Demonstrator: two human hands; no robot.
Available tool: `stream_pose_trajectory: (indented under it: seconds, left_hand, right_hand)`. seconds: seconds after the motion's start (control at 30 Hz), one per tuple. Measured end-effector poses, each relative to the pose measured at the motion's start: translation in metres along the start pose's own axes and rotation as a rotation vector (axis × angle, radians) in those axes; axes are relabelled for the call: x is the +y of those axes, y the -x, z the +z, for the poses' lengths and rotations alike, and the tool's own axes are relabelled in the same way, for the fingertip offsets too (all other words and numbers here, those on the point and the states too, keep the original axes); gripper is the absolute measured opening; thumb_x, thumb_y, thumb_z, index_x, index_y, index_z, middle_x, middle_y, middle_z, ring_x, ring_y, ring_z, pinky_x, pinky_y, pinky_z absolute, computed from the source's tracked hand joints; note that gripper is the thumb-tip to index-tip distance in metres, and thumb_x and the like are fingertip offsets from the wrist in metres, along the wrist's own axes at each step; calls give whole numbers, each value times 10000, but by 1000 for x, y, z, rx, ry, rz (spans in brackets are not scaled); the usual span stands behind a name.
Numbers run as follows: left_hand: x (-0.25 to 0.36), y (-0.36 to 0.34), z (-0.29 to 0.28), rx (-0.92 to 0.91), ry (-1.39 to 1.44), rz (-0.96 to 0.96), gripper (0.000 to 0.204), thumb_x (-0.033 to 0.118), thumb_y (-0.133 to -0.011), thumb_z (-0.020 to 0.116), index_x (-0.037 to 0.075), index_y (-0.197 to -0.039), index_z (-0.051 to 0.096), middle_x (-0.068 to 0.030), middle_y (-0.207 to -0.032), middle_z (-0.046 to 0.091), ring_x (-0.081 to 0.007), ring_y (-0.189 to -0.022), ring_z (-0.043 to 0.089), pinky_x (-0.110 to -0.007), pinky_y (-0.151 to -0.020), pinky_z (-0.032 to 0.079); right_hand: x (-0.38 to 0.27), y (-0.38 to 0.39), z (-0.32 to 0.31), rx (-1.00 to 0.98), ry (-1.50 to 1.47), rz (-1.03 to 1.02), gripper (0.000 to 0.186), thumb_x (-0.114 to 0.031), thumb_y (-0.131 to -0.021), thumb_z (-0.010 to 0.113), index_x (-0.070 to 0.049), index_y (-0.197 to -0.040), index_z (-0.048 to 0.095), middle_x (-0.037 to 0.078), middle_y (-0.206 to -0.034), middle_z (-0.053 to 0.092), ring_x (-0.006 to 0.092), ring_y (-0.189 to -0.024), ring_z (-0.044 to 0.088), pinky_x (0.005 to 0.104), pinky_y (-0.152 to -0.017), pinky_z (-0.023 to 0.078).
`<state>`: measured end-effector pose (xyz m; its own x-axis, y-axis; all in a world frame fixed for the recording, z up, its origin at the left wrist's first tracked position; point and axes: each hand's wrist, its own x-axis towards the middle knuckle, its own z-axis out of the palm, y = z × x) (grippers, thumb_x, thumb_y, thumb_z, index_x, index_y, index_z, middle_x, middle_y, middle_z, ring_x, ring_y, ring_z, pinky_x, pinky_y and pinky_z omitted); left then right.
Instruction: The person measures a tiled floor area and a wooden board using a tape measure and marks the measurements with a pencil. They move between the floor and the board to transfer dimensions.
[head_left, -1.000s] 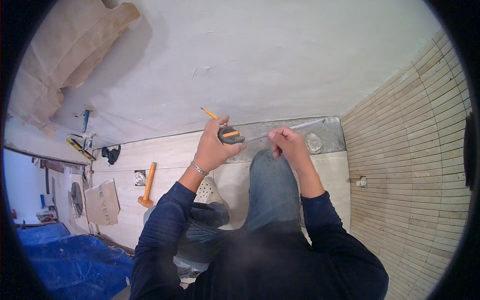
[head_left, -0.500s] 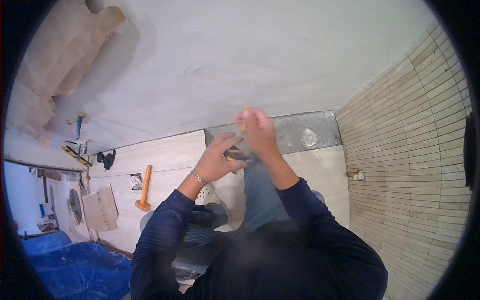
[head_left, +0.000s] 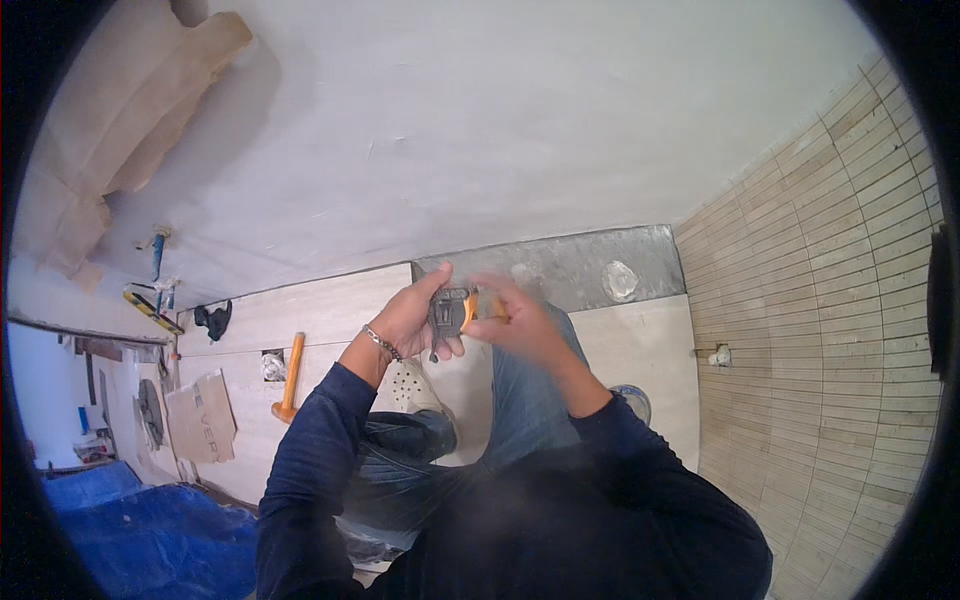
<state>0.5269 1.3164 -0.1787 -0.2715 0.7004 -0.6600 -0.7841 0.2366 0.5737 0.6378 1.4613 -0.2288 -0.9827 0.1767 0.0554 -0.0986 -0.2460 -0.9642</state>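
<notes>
My left grip (head_left: 405,316) is wrapped around the black tape measure (head_left: 447,312), held up in front of me; its orange edge (head_left: 470,311) faces right, though I cannot make out its long axis. My blurred right grip (head_left: 515,325) curls at that edge; I cannot tell if it clasps it. Beyond, a hammer (head_left: 294,365) lies on the pale floor (head_left: 250,410), handle toward the wall (head_left: 560,120).

Found dark printed capital lettering (head_left: 208,437) on the brown cardboard sheet (head_left: 195,408), left of the orange-handled hammer (head_left: 291,378). Noted the characters as small and partly blurred, toward the sheet's lower portion. Could not read any marking on the tape measure (head_left: 447,312), above and right of the hammer, nor on the yellow-and-black level (head_left: 152,312), above and left of it.
</notes>
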Motion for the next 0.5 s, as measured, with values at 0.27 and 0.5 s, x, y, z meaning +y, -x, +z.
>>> stream_pose_trajectory:
  seconds: [0.27,0.5]
  left_hand:
    - [-29,-19,-17,166,-898,532,676,490,-850,610,5,-1295,457,-150,-1177,568,-215,-1112,526,-315,-940,419]
    - [-24,-2,-17,93,-1055,234,677,452,-750,740,78,-1270,525,-116,-1127,617,-216,-1061,564,-314,-917,428]
  right_hand:
    - [17,-8,18,253,-199,518,353,-374,-863,649,-57,-921,505,-14,-673,487,43,-504,438,215,-411,362]
    - [41,12,21,260,-230,639,358,-399,-853,654,-75,-866,502,-29,-617,444,48,-414,369,214,-349,259]
